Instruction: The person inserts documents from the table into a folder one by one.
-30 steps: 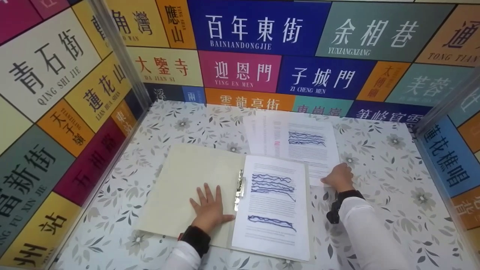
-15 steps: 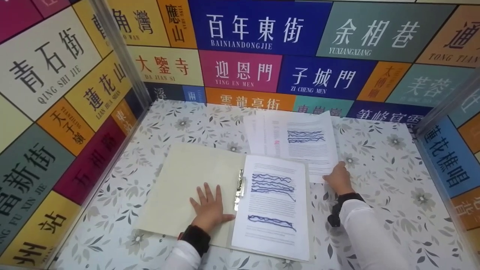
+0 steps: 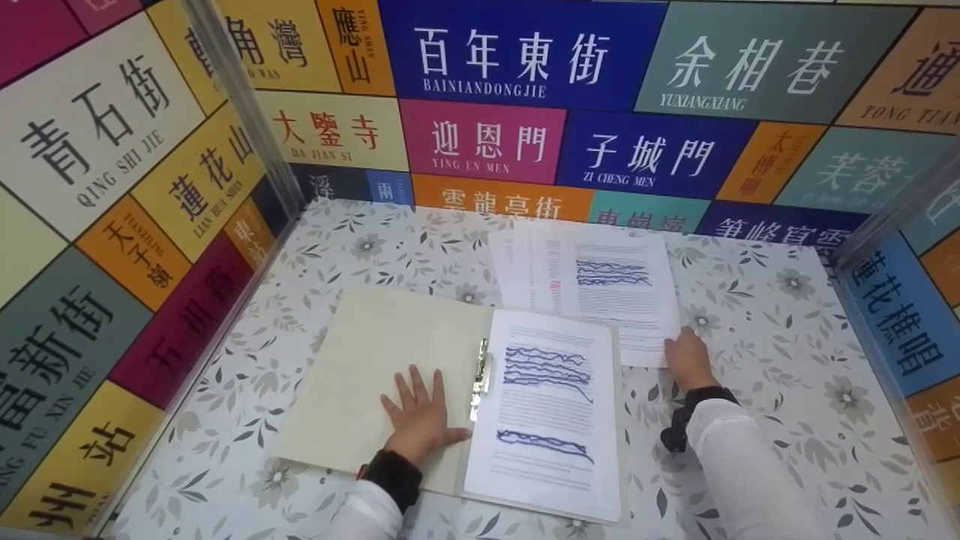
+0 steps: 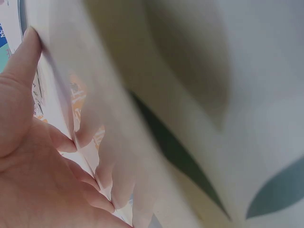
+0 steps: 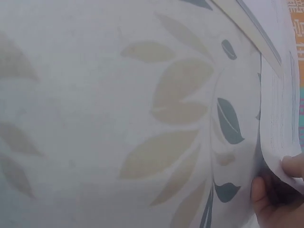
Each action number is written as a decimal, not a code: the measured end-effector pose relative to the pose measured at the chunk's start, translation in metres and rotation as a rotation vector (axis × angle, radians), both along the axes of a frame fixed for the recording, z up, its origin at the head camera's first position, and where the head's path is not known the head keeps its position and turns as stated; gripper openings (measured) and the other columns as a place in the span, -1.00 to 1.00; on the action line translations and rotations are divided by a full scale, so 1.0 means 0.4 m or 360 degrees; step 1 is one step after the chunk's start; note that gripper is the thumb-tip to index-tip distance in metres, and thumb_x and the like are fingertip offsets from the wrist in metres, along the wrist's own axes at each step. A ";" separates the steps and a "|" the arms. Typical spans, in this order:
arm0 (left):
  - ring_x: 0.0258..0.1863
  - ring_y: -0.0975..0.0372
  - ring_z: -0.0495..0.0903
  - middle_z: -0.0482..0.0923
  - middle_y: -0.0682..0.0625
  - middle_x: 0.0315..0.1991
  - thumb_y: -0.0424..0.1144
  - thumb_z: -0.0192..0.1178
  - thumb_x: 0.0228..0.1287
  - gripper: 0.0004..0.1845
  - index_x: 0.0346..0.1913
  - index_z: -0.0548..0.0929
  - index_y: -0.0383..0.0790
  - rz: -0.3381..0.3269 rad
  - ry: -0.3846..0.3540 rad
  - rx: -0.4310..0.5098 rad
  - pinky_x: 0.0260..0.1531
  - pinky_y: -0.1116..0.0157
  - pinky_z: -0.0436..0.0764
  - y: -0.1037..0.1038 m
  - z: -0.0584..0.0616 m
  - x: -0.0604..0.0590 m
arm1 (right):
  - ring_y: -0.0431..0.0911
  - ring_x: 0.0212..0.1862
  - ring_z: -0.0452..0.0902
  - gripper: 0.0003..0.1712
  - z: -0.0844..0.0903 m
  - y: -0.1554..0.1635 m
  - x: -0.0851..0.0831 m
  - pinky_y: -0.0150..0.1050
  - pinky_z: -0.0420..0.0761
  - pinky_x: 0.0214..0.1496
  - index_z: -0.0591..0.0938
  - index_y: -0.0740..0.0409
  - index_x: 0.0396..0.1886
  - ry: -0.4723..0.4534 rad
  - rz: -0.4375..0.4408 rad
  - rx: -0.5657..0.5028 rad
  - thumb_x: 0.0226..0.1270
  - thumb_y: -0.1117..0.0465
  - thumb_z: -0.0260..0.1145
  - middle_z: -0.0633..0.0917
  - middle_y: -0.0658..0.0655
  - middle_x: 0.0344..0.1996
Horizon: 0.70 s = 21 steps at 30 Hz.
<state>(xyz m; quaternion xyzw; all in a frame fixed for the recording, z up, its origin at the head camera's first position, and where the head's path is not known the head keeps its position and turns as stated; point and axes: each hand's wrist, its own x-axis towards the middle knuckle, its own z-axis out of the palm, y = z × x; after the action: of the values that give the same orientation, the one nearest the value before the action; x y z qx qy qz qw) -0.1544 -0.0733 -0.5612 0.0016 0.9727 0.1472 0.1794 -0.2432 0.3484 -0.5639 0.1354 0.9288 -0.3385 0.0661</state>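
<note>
An open beige folder (image 3: 337,375) lies on the table, with a printed sheet (image 3: 540,480) on its right side bearing blue scribbled lines. A metal clip (image 3: 478,379) runs along the fold. My left hand (image 3: 417,424) rests spread on the folder's left cover, its thumb pointing at the clip. Behind the folder lie several overlapping papers (image 3: 525,266). My right hand (image 3: 688,360) pinches the near right corner of the top sheet (image 3: 615,307). In the right wrist view, that sheet (image 5: 278,114) bends up between the thumb (image 5: 294,166) and the fingers.
The table (image 3: 765,345) has a white cover with grey flowers and leaves. Walls with coloured Chinese street-name panels (image 3: 517,52) stand at the back, left and right. The papers reach close to the back wall.
My right hand has shifted slightly right with the sheet's corner. The sheet's far edge rose half a second ago and is lower now. My left hand and the folder have stayed put.
</note>
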 end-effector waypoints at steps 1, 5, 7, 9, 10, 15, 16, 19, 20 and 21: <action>0.47 -0.33 -0.36 -0.35 -0.43 0.51 0.32 0.37 -0.12 0.25 0.54 -0.02 -0.21 -0.0001 0.0000 -0.0003 0.31 -0.41 -0.25 0.000 -0.002 0.000 | 0.47 0.22 0.27 -0.45 0.000 0.006 -0.001 0.23 0.30 0.30 0.17 0.76 0.20 -0.0006 -0.0004 -0.0018 0.40 0.33 -0.15 0.33 0.72 0.14; 0.47 -0.33 -0.35 -0.35 -0.43 0.51 0.33 0.37 -0.13 0.26 0.54 -0.02 -0.20 -0.0006 0.0002 -0.0018 0.32 -0.41 -0.24 0.000 -0.008 -0.001 | 0.44 0.25 0.26 -0.41 0.001 0.034 -0.002 0.22 0.28 0.34 0.20 0.71 0.25 -0.0050 -0.0018 -0.0098 0.32 0.35 -0.10 0.32 0.67 0.20; 0.47 -0.33 -0.35 -0.35 -0.43 0.51 0.34 0.36 -0.13 0.26 0.54 -0.03 -0.20 -0.0010 0.0004 -0.0027 0.32 -0.40 -0.24 -0.001 -0.009 -0.001 | 0.43 0.28 0.23 -0.39 0.003 0.047 -0.002 0.21 0.24 0.37 0.18 0.69 0.28 -0.0076 -0.0031 -0.0162 0.30 0.36 -0.11 0.29 0.66 0.23; 0.47 -0.33 -0.35 -0.35 -0.43 0.51 0.34 0.36 -0.13 0.26 0.54 -0.03 -0.20 -0.0011 0.0006 -0.0025 0.32 -0.41 -0.24 -0.001 -0.009 -0.001 | 0.42 0.33 0.18 -0.37 0.005 0.057 0.000 0.20 0.19 0.42 0.15 0.67 0.32 -0.0115 -0.0043 -0.0221 0.31 0.36 -0.15 0.25 0.65 0.28; 0.47 -0.33 -0.35 -0.35 -0.43 0.51 0.34 0.37 -0.13 0.26 0.54 -0.02 -0.20 -0.0011 0.0009 -0.0022 0.32 -0.41 -0.24 -0.001 -0.009 -0.001 | 0.41 0.34 0.16 -0.37 0.008 0.062 0.001 0.19 0.18 0.43 0.13 0.67 0.33 -0.0132 -0.0050 -0.0241 0.33 0.35 -0.17 0.23 0.65 0.29; 0.47 -0.34 -0.34 -0.34 -0.44 0.51 0.33 0.38 -0.13 0.26 0.53 -0.01 -0.21 -0.0011 0.0025 0.0003 0.31 -0.42 -0.24 0.000 -0.006 0.000 | 0.35 0.30 0.21 -0.37 0.022 0.082 0.008 0.14 0.28 0.36 0.13 0.62 0.36 -0.0188 -0.0113 -0.0292 0.32 0.37 -0.24 0.20 0.60 0.33; 0.47 -0.34 -0.34 -0.33 -0.44 0.51 0.32 0.38 -0.13 0.25 0.53 0.00 -0.22 -0.0012 0.0031 0.0009 0.31 -0.42 -0.23 0.000 -0.006 0.000 | 0.34 0.29 0.22 -0.36 0.025 0.085 0.009 0.13 0.30 0.34 0.12 0.59 0.38 -0.0204 -0.0141 -0.0321 0.31 0.38 -0.24 0.20 0.59 0.34; 0.47 -0.35 -0.34 -0.32 -0.45 0.50 0.31 0.38 -0.13 0.25 0.53 0.00 -0.22 -0.0014 0.0040 0.0019 0.31 -0.42 -0.22 0.000 -0.004 0.001 | 0.34 0.35 0.17 -0.32 0.040 0.095 0.012 0.12 0.27 0.39 0.05 0.52 0.43 -0.0230 -0.0214 -0.0390 0.29 0.40 -0.25 0.16 0.56 0.38; 0.47 -0.35 -0.34 -0.32 -0.45 0.50 0.31 0.38 -0.13 0.25 0.53 0.00 -0.23 -0.0016 0.0043 0.0019 0.31 -0.42 -0.22 0.000 -0.003 0.001 | 0.34 0.39 0.12 -0.31 0.046 0.098 0.014 0.13 0.23 0.42 0.03 0.51 0.44 -0.0232 -0.0232 -0.0400 0.29 0.40 -0.26 0.12 0.55 0.40; 0.47 -0.35 -0.34 -0.32 -0.45 0.50 0.32 0.38 -0.13 0.25 0.53 0.00 -0.23 -0.0018 0.0043 0.0017 0.31 -0.42 -0.23 -0.001 -0.003 0.000 | 0.35 0.39 0.11 -0.31 0.051 0.102 0.015 0.14 0.22 0.43 0.02 0.51 0.44 -0.0227 -0.0250 -0.0405 0.28 0.41 -0.26 0.12 0.55 0.40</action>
<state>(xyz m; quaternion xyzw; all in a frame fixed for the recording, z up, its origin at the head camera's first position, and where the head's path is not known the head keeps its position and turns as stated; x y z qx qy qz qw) -0.1543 -0.0735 -0.5624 0.0100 0.9742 0.1515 0.1669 -0.2370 0.3892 -0.5433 0.2218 0.8580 -0.4471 0.1217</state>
